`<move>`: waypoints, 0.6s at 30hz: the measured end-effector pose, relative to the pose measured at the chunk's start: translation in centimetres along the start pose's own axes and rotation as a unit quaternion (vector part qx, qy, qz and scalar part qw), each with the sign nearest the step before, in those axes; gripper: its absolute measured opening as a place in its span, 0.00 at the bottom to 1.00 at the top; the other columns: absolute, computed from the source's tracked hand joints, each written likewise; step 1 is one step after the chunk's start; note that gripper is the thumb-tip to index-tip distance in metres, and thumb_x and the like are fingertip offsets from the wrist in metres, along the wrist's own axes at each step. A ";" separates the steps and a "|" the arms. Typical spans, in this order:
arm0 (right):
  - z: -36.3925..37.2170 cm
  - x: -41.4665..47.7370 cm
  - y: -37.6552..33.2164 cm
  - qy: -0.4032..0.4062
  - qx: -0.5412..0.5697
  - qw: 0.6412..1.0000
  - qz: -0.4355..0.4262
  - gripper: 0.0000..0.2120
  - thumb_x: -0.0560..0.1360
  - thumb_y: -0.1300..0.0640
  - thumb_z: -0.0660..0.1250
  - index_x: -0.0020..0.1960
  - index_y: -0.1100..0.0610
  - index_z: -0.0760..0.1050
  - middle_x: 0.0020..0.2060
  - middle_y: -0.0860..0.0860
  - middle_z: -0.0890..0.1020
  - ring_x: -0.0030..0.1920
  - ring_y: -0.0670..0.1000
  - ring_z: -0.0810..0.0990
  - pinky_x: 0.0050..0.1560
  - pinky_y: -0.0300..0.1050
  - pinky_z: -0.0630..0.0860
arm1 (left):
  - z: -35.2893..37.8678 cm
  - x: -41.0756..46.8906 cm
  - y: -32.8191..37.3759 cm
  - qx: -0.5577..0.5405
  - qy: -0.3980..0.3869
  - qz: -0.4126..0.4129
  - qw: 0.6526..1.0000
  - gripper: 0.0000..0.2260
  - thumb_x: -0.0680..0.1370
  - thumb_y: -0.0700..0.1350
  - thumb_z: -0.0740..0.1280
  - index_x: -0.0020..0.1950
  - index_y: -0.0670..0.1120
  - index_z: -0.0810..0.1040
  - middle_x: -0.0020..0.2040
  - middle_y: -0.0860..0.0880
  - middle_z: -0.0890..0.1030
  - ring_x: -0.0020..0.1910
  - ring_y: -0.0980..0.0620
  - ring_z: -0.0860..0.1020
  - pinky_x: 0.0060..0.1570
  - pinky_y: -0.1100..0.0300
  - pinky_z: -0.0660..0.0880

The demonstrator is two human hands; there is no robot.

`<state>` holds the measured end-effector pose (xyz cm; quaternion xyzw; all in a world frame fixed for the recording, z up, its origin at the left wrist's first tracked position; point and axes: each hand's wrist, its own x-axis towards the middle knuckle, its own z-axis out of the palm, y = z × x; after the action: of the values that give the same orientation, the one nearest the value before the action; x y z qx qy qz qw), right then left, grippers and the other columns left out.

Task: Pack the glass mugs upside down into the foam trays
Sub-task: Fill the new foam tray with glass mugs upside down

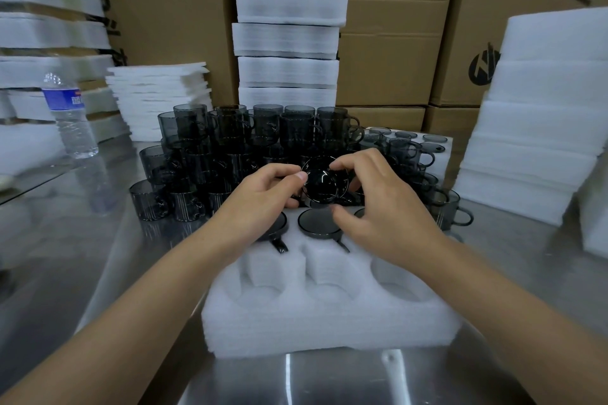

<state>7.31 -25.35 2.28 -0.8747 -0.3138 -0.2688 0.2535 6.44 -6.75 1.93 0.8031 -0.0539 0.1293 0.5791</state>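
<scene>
While both hands (324,204) grip a mug (321,181), the foam tray (329,319) lies beneath.

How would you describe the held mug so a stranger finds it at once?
Find the white foam tray nearest the camera on the steel table. Over its far end, left hand and right hand hold one dark glass mug. Only this mug is held, tilted, a round end toward the camera.
</scene>
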 end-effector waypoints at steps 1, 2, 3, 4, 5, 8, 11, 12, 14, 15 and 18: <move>0.0 0.0 0.0 0.000 0.001 1.000 0.001 0.22 0.73 0.54 0.68 0.65 0.50 0.67 0.58 0.44 0.68 0.49 0.48 0.73 0.45 0.44 0.70 | 0.0 0.0 0.0 0.000 -0.001 0.000 1.000 0.05 0.77 0.55 0.65 0.50 0.59 0.78 0.45 0.59 0.83 0.39 0.65 0.80 0.45 0.63 0.71; 0.0 0.0 0.0 0.000 0.002 1.000 0.002 0.22 0.73 0.54 0.68 0.65 0.50 0.67 0.58 0.44 0.68 0.49 0.49 0.73 0.45 0.44 0.70 | 0.0 0.0 0.0 -0.001 -0.002 0.001 1.000 0.05 0.77 0.55 0.65 0.51 0.59 0.78 0.45 0.59 0.83 0.39 0.64 0.80 0.45 0.63 0.71; 0.0 0.0 0.0 -0.001 0.002 1.000 0.003 0.23 0.72 0.54 0.68 0.65 0.50 0.67 0.58 0.44 0.68 0.49 0.49 0.73 0.45 0.44 0.70 | 0.0 0.0 0.0 -0.002 -0.004 0.002 1.000 0.05 0.77 0.54 0.65 0.51 0.58 0.78 0.45 0.58 0.84 0.40 0.64 0.81 0.45 0.64 0.71; 0.0 0.0 0.0 -0.001 0.003 1.000 0.004 0.23 0.72 0.54 0.68 0.65 0.50 0.67 0.58 0.44 0.68 0.49 0.49 0.74 0.45 0.45 0.71 | 0.0 0.0 0.0 -0.003 -0.005 0.002 1.000 0.06 0.77 0.54 0.65 0.52 0.58 0.78 0.44 0.58 0.84 0.40 0.63 0.81 0.46 0.64 0.71; 0.0 0.0 0.0 -0.002 0.004 1.000 0.006 0.23 0.72 0.55 0.68 0.65 0.50 0.67 0.58 0.44 0.68 0.49 0.49 0.74 0.46 0.46 0.72 | 0.0 0.0 0.0 -0.003 -0.007 0.003 1.000 0.07 0.77 0.54 0.65 0.52 0.58 0.79 0.44 0.59 0.84 0.41 0.63 0.81 0.46 0.63 0.71; 0.0 0.0 -0.1 -0.004 0.003 1.000 0.012 0.23 0.72 0.55 0.67 0.65 0.49 0.66 0.58 0.44 0.68 0.49 0.49 0.73 0.47 0.48 0.73 | -0.1 0.0 -0.1 0.006 -0.011 0.006 1.000 0.08 0.76 0.55 0.65 0.54 0.57 0.79 0.43 0.61 0.83 0.41 0.63 0.81 0.47 0.63 0.71; 0.0 0.0 -0.1 -0.006 0.003 1.000 0.014 0.23 0.72 0.55 0.67 0.66 0.50 0.66 0.59 0.44 0.68 0.49 0.50 0.73 0.47 0.49 0.73 | -0.1 0.1 -0.3 0.018 -0.015 0.011 1.000 0.08 0.76 0.56 0.66 0.53 0.57 0.78 0.41 0.63 0.83 0.41 0.64 0.81 0.46 0.63 0.71; 0.0 0.0 -0.1 -0.006 0.003 1.000 0.015 0.23 0.72 0.56 0.67 0.66 0.50 0.66 0.59 0.44 0.68 0.49 0.50 0.73 0.47 0.49 0.73 | -0.1 0.1 -0.3 0.023 -0.016 0.012 1.000 0.07 0.76 0.56 0.66 0.52 0.58 0.78 0.41 0.63 0.83 0.41 0.64 0.81 0.46 0.63 0.70; 0.0 0.0 -0.1 -0.005 0.003 1.000 0.016 0.24 0.72 0.56 0.67 0.66 0.50 0.66 0.59 0.45 0.68 0.48 0.50 0.73 0.46 0.48 0.72 | -0.1 0.2 -0.3 0.027 -0.017 0.013 0.999 0.07 0.75 0.56 0.67 0.51 0.58 0.78 0.41 0.63 0.83 0.41 0.64 0.81 0.45 0.63 0.70; 0.0 0.1 -0.1 -0.005 0.003 1.000 0.016 0.24 0.72 0.57 0.67 0.66 0.50 0.66 0.59 0.45 0.68 0.48 0.50 0.73 0.46 0.47 0.71 | -0.2 0.2 -0.4 0.029 -0.018 0.014 0.999 0.07 0.75 0.57 0.67 0.51 0.58 0.78 0.41 0.63 0.83 0.41 0.64 0.81 0.45 0.63 0.70; 0.1 0.1 0.1 -0.006 0.004 1.000 0.013 0.24 0.71 0.57 0.67 0.66 0.50 0.66 0.59 0.45 0.69 0.48 0.49 0.73 0.44 0.43 0.67 | -0.2 0.1 -0.4 0.040 -0.023 0.015 0.999 0.07 0.75 0.57 0.67 0.51 0.59 0.78 0.41 0.63 0.83 0.41 0.65 0.81 0.44 0.64 0.69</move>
<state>7.51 -25.31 2.23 -0.8795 -0.3044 -0.2591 0.2584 6.64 -6.43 1.67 0.8277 -0.0742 0.1219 0.5427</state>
